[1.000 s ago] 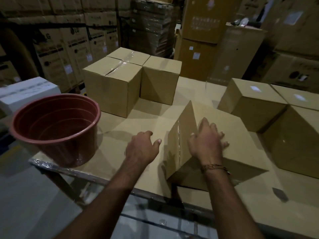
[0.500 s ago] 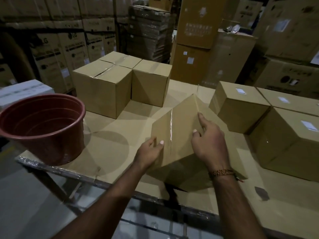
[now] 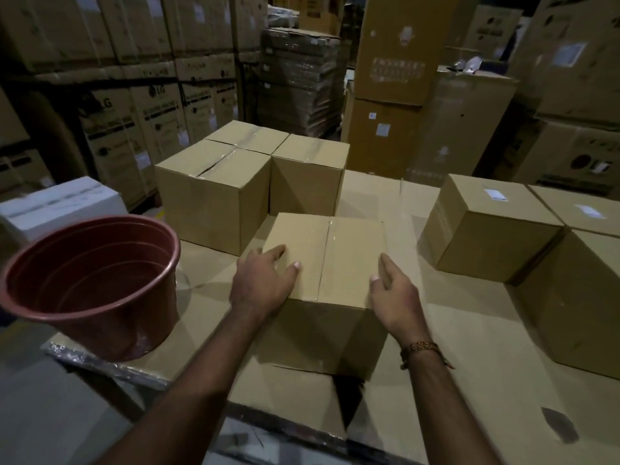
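Head view: a closed cardboard box [image 3: 327, 260] sits upright near the front edge of the table [image 3: 469, 370], whose top is covered with flat cardboard sheets. A taped seam runs down the middle of the box's top, from the far edge to the near one.

The left hand [image 3: 265, 283] lies over the near-left corner of the box. Its thumb and forefinger rest on the top face and its other fingers go down the left side, out of sight. The right hand [image 3: 394, 290] is set against the near-right corner, with the thumb on the top edge and the fingers straight along the right side. Neither hand is closed round anything: both are spread wide and flat, with the box pressed between them. A beaded bracelet [image 3: 419, 347] circles the right wrist.

To the left, well apart from the box, a red-brown plastic pot [image 3: 100, 286] stands open at the table's left end. Just behind the held box is a cluster of three taped boxes [image 3: 214, 203] packed tight together; the box touches none of them. On the right stands another group of sealed boxes [image 3: 486, 229], two of which carry small white labels on top.

A white carton [image 3: 60, 206] sits beyond the pot, off the table. Behind everything rise tall stacks of printed cartons [image 3: 151, 105] — dim, and partly in shadow
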Demonstrator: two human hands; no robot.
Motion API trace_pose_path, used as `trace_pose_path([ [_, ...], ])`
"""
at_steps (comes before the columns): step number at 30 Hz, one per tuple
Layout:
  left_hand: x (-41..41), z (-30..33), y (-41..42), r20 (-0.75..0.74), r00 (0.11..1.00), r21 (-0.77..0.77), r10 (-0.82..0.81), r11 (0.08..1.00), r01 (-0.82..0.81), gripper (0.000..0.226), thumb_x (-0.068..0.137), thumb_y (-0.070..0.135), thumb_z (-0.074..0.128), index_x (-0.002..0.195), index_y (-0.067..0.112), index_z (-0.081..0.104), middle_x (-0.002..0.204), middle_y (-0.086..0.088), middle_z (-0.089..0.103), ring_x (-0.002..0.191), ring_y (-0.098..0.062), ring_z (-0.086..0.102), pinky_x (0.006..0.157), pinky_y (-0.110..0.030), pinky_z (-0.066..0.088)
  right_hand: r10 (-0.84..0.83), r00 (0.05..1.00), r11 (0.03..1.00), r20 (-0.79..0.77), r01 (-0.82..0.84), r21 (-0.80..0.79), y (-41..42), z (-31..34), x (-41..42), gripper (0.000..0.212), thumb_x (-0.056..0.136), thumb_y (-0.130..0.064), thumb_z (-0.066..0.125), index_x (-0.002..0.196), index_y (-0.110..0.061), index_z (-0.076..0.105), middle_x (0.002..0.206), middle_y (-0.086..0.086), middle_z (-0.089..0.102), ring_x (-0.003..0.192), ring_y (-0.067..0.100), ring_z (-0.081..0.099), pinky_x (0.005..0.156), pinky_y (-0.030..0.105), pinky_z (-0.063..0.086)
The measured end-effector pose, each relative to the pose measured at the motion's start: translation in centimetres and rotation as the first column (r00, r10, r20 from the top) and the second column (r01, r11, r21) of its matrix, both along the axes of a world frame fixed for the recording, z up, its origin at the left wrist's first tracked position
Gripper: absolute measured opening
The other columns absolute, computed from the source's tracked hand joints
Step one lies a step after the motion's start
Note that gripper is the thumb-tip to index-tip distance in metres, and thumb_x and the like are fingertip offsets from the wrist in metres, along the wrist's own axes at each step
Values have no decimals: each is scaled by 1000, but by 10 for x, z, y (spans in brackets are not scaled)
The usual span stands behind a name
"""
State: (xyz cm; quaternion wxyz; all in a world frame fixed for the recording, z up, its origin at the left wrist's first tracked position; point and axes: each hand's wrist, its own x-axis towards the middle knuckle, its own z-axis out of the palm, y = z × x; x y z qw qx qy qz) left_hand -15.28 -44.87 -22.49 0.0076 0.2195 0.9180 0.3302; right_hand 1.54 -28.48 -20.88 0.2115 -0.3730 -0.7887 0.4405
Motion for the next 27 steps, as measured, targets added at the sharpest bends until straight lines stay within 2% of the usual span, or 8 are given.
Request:
trace_pose_path([
  [4, -38, -3, 20, -34, 995, -75, -91, 993, 88, 68, 96, 70, 54, 155, 38, 48, 156, -7, 49, 140, -30, 44, 102, -53, 54, -12, 1000, 999, -2, 12, -52, 19, -17, -31, 58, 113, -23, 46, 168, -24, 27, 170, -5, 35, 155, 19, 35, 114, 22, 26],
  [11, -108, 5, 41, -8, 976, -20, -218, 976, 218, 61, 97, 58, 64, 150, 30, 54, 158, -5, 44, 142, -28, 42, 109, -51, 49, -73, 993, 992, -88, 64, -110, 46, -30, -97, 55, 114, -22, 43, 167, -25, 30, 169, -10, 34, 154, 14, 32, 116, 23, 24],
  [14, -142, 15, 46, -61, 966, -119, -251, 963, 242, 57, 96, 54, 66, 148, 33, 55, 167, -4, 31, 150, -29, 32, 116, -54, 40, -96, 989, 990, -113, 83, -114, 56, -32, -125, 54, 114, -22, 44, 166, -25, 32, 167, -10, 36, 154, 15, 34, 116, 23, 25],
  [16, -168, 28, 46, -109, 968, -167, -226, 964, 206, 52, 100, 45, 64, 149, 35, 53, 168, -4, 30, 151, -28, 31, 117, -54, 37, -109, 987, 990, -116, 97, -104, 63, -35, -144, 53, 114, -22, 43, 166, -25, 33, 168, -8, 36, 154, 17, 34, 118, 25, 25],
  [20, -217, 60, 36, -158, 966, -323, -203, 935, 144, 56, 96, 14, 66, 149, 29, 53, 161, -6, 39, 142, -29, 41, 110, -50, 45, -132, 985, 989, -113, 123, -85, 72, -35, -177, 53, 114, -22, 43, 166, -24, 33, 169, -6, 36, 155, 19, 33, 115, 25, 24],
  [23, -252, 65, 29, -98, 959, -451, -264, 871, 194, 66, 88, 16, 74, 149, 27, 52, 155, -7, 43, 137, -31, 46, 109, -53, 49, -138, 984, 988, -111, 129, -82, 78, -35, -199, 53, 115, -23, 42, 166, -24, 32, 169, -5, 36, 156, 21, 33, 115, 26, 25],
  [25, -269, 62, 27, -43, 949, -476, -311, 842, 254, 63, 82, 19, 80, 141, 30, 57, 138, -2, 53, 122, -26, 53, 102, -51, 54, -142, 984, 988, -108, 134, -80, 83, -35, -213, 53, 115, -24, 42, 166, -25, 32, 169, -5, 36, 155, 22, 34, 120, 30, 27],
  [27, -281, 60, 26, -29, 936, -509, -352, 811, 289, 70, 73, 31, 90, 136, 32, 59, 132, 2, 53, 120, -23, 51, 99, -49, 55, -145, 983, 988, -110, 137, -77, 88, -35, -226, 53, 115, -24, 42, 166, -25, 32, 169, -5, 36, 155, 22, 35, 121, 31, 28],
])
